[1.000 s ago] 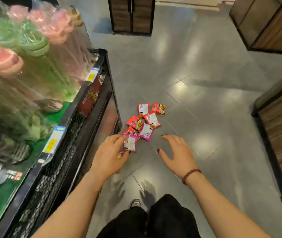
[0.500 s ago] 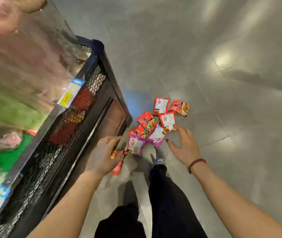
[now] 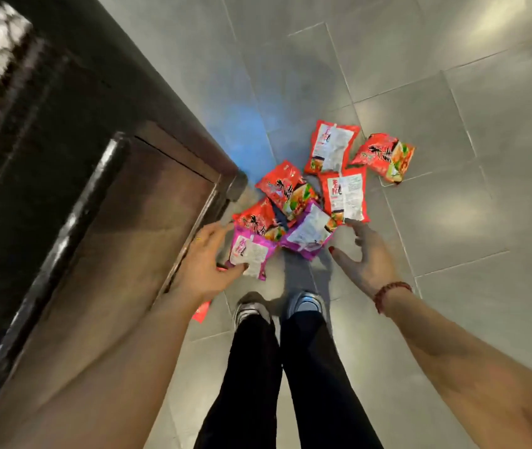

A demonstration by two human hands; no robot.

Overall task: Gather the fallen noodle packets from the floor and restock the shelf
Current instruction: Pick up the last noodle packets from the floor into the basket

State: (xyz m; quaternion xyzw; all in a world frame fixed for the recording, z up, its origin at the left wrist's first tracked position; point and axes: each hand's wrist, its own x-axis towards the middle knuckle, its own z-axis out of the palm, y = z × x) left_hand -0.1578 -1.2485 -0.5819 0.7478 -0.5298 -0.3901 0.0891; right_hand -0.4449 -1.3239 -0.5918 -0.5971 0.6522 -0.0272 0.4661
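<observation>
The left grip [image 3: 203, 267] is grasping a pink noodle packet [image 3: 251, 251] while the right grip [image 3: 368, 260] is hovering released, fingers spread, just behind the red and purple packets [image 3: 285, 186] lying heaped on the tiled floor [image 3: 452, 238], with the dark shelf base [image 3: 148, 202] standing close beside the left grip.

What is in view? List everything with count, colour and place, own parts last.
red packets: 5, red, piled on the floor by the shelf corner
pink packets: 2, magenta, near edge of the pile
red piece: 1, red, partly hidden under the left forearm; unclear what it is
shelf unit: 1, dark brown, left
floor: grey tiles
shoes: 2, silvery, just below the pile
trousers: black, bottom centre
bracelet: 1, red beads, right wrist
left grip: thumb on one pink packet; other fingers partly hidden
right grip: fingers spread, at the pile's right edge
</observation>
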